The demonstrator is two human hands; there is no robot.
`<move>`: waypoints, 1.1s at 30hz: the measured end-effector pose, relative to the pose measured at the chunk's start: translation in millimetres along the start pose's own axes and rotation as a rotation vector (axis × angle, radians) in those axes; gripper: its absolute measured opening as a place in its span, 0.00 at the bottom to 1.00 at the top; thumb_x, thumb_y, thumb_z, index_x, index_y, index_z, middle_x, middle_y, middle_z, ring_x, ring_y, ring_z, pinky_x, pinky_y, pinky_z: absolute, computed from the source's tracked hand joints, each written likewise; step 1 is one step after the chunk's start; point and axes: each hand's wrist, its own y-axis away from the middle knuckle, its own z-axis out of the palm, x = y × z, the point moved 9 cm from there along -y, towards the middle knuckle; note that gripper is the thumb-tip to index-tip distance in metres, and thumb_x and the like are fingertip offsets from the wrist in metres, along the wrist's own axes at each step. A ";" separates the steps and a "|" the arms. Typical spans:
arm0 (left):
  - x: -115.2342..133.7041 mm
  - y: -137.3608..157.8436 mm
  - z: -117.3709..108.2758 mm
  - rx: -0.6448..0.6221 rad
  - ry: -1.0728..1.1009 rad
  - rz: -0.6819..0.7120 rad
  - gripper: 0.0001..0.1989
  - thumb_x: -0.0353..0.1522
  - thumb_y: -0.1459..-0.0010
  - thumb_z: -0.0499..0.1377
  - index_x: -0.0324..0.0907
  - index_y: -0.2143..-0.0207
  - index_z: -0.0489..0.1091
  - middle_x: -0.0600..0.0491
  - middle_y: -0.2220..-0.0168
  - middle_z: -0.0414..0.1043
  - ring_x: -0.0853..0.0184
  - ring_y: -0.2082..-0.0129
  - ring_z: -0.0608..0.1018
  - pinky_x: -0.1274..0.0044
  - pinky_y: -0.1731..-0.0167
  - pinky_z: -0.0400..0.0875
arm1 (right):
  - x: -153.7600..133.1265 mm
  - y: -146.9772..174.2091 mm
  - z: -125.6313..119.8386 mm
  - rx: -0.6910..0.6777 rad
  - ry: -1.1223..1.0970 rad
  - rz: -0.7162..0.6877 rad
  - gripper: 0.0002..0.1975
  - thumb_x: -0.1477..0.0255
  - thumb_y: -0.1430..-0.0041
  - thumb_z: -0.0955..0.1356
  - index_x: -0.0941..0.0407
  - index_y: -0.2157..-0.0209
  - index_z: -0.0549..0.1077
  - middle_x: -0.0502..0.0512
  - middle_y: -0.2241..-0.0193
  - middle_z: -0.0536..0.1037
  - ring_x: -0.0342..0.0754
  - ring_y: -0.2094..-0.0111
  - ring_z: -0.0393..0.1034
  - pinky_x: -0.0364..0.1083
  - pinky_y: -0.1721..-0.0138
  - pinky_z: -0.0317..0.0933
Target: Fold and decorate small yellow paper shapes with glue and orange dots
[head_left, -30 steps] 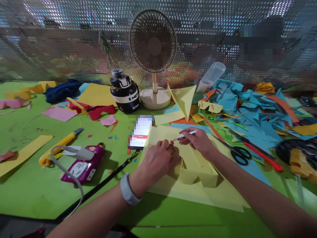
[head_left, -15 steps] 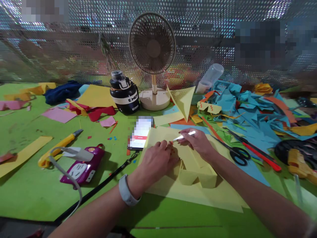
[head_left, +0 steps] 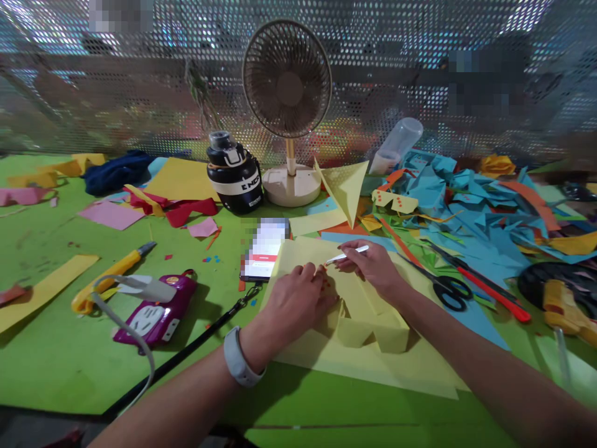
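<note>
A folded pale-yellow paper piece (head_left: 368, 320) lies on a larger yellow sheet (head_left: 373, 367) in front of me on the green table (head_left: 56, 348). My left hand (head_left: 298, 298) presses down on the fold, fingers curled on the paper. My right hand (head_left: 373, 264) holds thin silver tweezers (head_left: 347, 254), whose tip meets a small orange bit at my left fingertips. A white band sits on my left wrist.
A phone (head_left: 265, 249) lies just left of the sheet. Behind stand a black bottle (head_left: 234, 176) and a desk fan (head_left: 288, 106). Scissors (head_left: 443, 283), a red-handled tool (head_left: 489, 289) and blue scraps (head_left: 466, 193) fill the right. A yellow knife (head_left: 109, 274) and purple power strip (head_left: 156, 311) lie left.
Both hands stay on the yellow paper with the tweezers at the same spot. Only the view has shifted slightly.
</note>
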 end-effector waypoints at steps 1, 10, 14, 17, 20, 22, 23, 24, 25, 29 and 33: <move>-0.3 0.0 -0.1 0.004 0.001 -0.004 0.19 0.44 0.39 0.53 0.38 0.60 0.72 0.47 0.68 0.70 0.62 0.70 0.73 0.74 0.78 0.60 | 0.9 -1.1 -0.5 -0.003 -0.021 -0.003 0.04 0.73 0.44 0.67 0.59 0.67 0.72 0.55 0.78 0.80 0.42 0.78 0.76 0.33 0.87 0.52; -3.8 -1.9 -0.7 -0.025 0.014 -0.041 0.19 0.44 0.38 0.51 0.39 0.55 0.70 0.48 0.66 0.72 0.60 0.69 0.75 0.73 0.79 0.61 | 9.4 -13.9 -20.1 0.066 -0.351 0.070 0.03 0.74 0.47 0.69 0.58 0.70 0.74 0.53 0.77 0.81 0.40 0.76 0.76 0.33 0.84 0.55; -7.3 -2.9 -4.4 -0.022 0.056 -0.064 0.18 0.43 0.37 0.50 0.40 0.55 0.70 0.48 0.66 0.73 0.59 0.68 0.76 0.73 0.78 0.63 | 5.5 -12.5 -28.0 0.091 -0.391 0.075 0.01 0.76 0.49 0.69 0.57 0.72 0.74 0.51 0.80 0.80 0.40 0.77 0.76 0.33 0.82 0.57; -8.9 -3.1 -11.6 0.018 0.067 -0.073 0.18 0.42 0.37 0.50 0.38 0.55 0.70 0.46 0.64 0.74 0.58 0.66 0.77 0.71 0.74 0.66 | 1.3 -9.1 -32.1 0.104 -0.397 0.066 0.03 0.77 0.48 0.68 0.57 0.73 0.74 0.50 0.80 0.80 0.39 0.78 0.75 0.34 0.83 0.57; -8.1 -2.9 -17.8 0.062 0.104 -0.055 0.18 0.40 0.36 0.50 0.38 0.55 0.71 0.46 0.64 0.74 0.58 0.66 0.77 0.71 0.72 0.67 | -5.2 -4.7 -34.7 0.115 -0.405 0.042 0.03 0.77 0.48 0.68 0.57 0.73 0.74 0.50 0.79 0.80 0.39 0.78 0.75 0.34 0.82 0.58; -7.9 -2.9 -19.1 0.080 0.193 -0.032 0.17 0.39 0.36 0.50 0.38 0.56 0.73 0.46 0.64 0.74 0.60 0.67 0.77 0.73 0.72 0.66 | -9.7 -0.5 -35.7 0.122 -0.408 0.032 0.03 0.77 0.48 0.68 0.57 0.72 0.75 0.51 0.80 0.80 0.40 0.78 0.75 0.34 0.82 0.59; -8.3 -2.9 -19.4 0.089 0.263 -0.016 0.17 0.38 0.36 0.50 0.39 0.56 0.73 0.46 0.65 0.74 0.61 0.68 0.76 0.73 0.72 0.66 | -11.8 2.3 -36.2 0.124 -0.409 0.029 0.03 0.78 0.48 0.68 0.57 0.72 0.75 0.51 0.80 0.80 0.40 0.78 0.75 0.34 0.82 0.58; -8.7 -3.1 -19.7 0.093 0.349 0.006 0.16 0.38 0.37 0.50 0.39 0.57 0.74 0.47 0.65 0.74 0.63 0.69 0.76 0.74 0.71 0.66 | -13.7 5.8 -36.8 0.125 -0.411 0.026 0.03 0.78 0.48 0.68 0.57 0.72 0.75 0.51 0.80 0.80 0.39 0.79 0.75 0.33 0.82 0.58; -9.4 -3.2 -19.7 0.091 0.449 0.031 0.16 0.37 0.37 0.51 0.39 0.57 0.74 0.48 0.66 0.74 0.65 0.70 0.75 0.75 0.71 0.65 | -15.5 10.0 -37.3 0.124 -0.413 0.021 0.04 0.79 0.48 0.68 0.58 0.72 0.75 0.51 0.81 0.80 0.39 0.79 0.75 0.33 0.83 0.58; -7.0 -1.9 -5.4 -0.165 0.821 0.120 0.18 0.34 0.42 0.55 0.39 0.51 0.71 0.52 0.71 0.73 0.69 0.74 0.72 0.78 0.74 0.64 | -19.5 33.3 -40.7 0.110 -0.418 0.002 0.04 0.80 0.47 0.68 0.60 0.70 0.75 0.53 0.79 0.80 0.40 0.78 0.75 0.33 0.83 0.58; 9.1 8.5 8.3 -0.454 0.906 0.222 0.32 0.38 0.50 0.63 0.42 0.43 0.64 0.57 0.74 0.70 0.69 0.75 0.71 0.79 0.75 0.63 | -15.1 60.3 -43.6 0.099 -0.417 0.007 0.06 0.80 0.45 0.67 0.61 0.68 0.76 0.55 0.78 0.81 0.39 0.78 0.75 0.33 0.81 0.60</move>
